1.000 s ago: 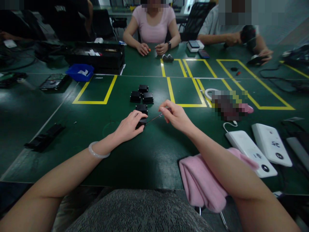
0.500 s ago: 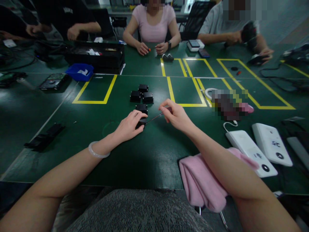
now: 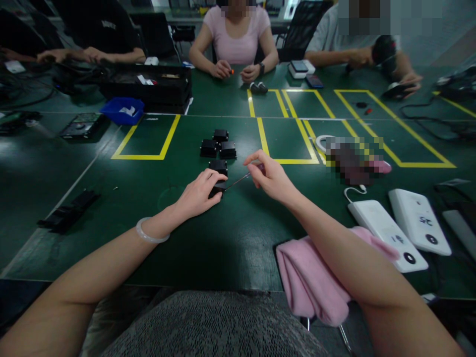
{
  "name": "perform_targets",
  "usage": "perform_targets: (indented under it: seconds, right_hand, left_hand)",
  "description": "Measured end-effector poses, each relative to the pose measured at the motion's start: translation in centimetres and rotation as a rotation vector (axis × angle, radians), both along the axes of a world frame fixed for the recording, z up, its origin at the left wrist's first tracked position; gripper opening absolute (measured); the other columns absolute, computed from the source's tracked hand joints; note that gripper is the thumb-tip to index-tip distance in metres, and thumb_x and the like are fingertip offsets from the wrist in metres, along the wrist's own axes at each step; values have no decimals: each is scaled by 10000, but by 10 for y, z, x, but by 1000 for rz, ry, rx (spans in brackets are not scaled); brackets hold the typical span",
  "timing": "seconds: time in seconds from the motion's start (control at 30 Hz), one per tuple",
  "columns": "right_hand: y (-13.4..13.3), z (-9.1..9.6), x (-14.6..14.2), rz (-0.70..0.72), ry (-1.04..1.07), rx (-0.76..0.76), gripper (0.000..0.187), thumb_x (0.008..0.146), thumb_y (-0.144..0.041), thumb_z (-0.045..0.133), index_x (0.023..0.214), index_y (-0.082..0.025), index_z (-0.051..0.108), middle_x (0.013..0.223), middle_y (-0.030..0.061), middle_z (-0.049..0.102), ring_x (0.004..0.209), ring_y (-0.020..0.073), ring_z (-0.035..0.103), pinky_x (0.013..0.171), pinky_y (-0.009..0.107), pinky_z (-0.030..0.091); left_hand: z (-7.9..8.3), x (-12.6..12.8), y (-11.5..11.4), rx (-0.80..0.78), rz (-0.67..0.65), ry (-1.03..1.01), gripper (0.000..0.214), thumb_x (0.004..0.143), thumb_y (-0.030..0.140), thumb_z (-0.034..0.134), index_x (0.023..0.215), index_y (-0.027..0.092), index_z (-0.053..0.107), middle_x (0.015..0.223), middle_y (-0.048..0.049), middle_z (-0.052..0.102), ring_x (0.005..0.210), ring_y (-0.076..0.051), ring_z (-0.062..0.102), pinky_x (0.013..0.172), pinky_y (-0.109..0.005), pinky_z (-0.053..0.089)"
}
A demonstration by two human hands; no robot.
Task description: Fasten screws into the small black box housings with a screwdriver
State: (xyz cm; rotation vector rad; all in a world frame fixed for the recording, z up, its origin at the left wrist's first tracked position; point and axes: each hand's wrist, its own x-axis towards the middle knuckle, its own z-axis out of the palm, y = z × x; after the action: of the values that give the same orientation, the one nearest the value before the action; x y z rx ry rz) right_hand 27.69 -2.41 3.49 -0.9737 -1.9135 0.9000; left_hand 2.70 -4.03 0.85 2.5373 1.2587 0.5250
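Observation:
My left hand [image 3: 203, 192] is closed on a small black box-shaped part [image 3: 219, 187], pressing it to the table. A screwdriver [image 3: 240, 180] slants down from my right hand [image 3: 268, 174], its tip meeting the right side of that part. The thumb and fingers of my right hand pinch its handle, which they partly hide. Just behind the held part lies a similar black part [image 3: 217, 166]. Three more such parts form a cluster farther back, one of them a black block [image 3: 227, 149] on the right.
A black bracket-like piece [image 3: 70, 210] lies at left. Beyond it are a blue tray [image 3: 123, 110] and a black bin [image 3: 148, 99]. To my right lie a pink cloth [image 3: 312, 277] and two white power banks [image 3: 386, 233]. Several people sit across the green table [image 3: 238, 258].
My right index finger has shifted slightly on the screwdriver handle. My left hand and the held part stay put. Across the table at left, a person's hands have moved lower.

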Motion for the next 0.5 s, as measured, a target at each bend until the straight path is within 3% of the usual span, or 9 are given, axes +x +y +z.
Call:
perform_targets:
  seconds: [0.27,0.5]
  right_hand:
    - [2,0,0,-10,-24,0,186,1036,-371,522,935,-215,524,518,-101,451,427,91,444,505,256,325]
    - [0,0,-1,16,20,13,47,1022,-269,523,1028,-223,516,600,-98,480,458,83,469,512,246,348]
  left_hand:
    - [-2,0,0,4,-5,-19,403,947,247,559,1349,231,539,1313,-110,578,1250,-294,591,972,-440,577]
    - [-2,-1,1,9,-10,-10,403,946,246,554,1348,224,534,1318,-115,577,1250,-295,594,959,-440,584]
